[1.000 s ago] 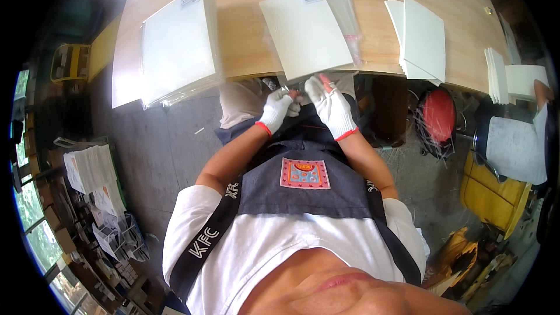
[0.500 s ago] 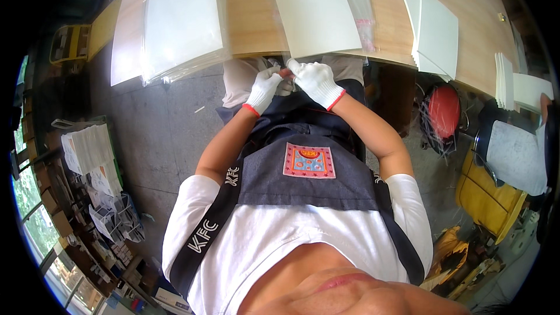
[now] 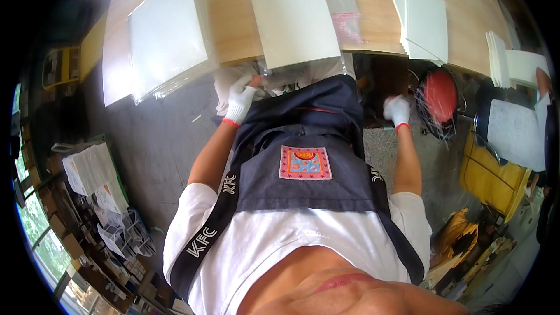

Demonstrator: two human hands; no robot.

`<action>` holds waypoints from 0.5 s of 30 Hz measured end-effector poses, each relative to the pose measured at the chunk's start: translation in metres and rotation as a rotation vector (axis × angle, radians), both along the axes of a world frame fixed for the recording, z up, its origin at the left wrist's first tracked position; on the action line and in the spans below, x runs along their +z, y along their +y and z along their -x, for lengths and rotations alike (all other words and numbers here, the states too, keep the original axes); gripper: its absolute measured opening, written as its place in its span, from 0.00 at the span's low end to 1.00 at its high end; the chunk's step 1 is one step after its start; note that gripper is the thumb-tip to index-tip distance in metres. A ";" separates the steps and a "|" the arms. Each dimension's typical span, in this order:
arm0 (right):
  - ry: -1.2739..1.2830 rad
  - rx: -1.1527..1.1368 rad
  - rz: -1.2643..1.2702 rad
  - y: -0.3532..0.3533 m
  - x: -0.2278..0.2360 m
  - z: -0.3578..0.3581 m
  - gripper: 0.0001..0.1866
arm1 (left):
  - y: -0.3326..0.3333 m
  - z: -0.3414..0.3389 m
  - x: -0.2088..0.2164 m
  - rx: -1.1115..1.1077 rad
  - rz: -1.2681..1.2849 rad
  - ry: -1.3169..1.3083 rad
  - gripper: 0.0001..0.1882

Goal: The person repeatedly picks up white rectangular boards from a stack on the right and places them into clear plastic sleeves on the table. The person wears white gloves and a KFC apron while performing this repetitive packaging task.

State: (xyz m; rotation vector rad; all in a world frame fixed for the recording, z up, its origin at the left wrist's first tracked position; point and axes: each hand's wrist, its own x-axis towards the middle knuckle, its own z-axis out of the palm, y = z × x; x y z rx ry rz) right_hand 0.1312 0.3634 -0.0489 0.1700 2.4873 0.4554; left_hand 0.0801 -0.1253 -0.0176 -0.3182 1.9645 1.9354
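Observation:
My left hand (image 3: 240, 98), in a white knit glove with a red cuff, is just below the table's near edge, over my lap. Its fingers point up and apart, a bare fingertip shows, and I see nothing held. Closest to it is a white sheet stack in a clear plastic sleeve (image 3: 294, 20), which overhangs the edge. My right hand (image 3: 397, 109), gloved the same way, hangs out to the right over the floor, beside a red round seat (image 3: 439, 96). It looks balled and is blurred by motion; its fingers are hard to make out.
A thicker stack of sleeved white sheets (image 3: 169, 38) lies at left on the wooden table (image 3: 233, 23). White folded boards (image 3: 426, 17) stand at right. A yellow chair (image 3: 490, 178) is on the right, and a rack of papers (image 3: 93, 172) stands at left. Another person's arm (image 3: 542, 81) shows at far right.
My hands have parted from where they met below the table edge. The right swung out to the right and down; the left moved slightly left. The view shifted, and my right knee shows higher.

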 end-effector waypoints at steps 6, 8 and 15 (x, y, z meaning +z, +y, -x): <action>0.678 -0.064 0.579 -0.086 0.070 0.028 0.14 | 0.018 0.024 0.058 -0.292 1.017 1.246 0.19; 1.051 0.555 0.741 -0.124 0.099 0.063 0.19 | 0.025 0.042 0.057 -0.453 0.940 1.392 0.16; 1.101 0.690 1.031 -0.147 0.064 0.100 0.08 | 0.026 0.036 0.061 -0.404 0.786 1.308 0.09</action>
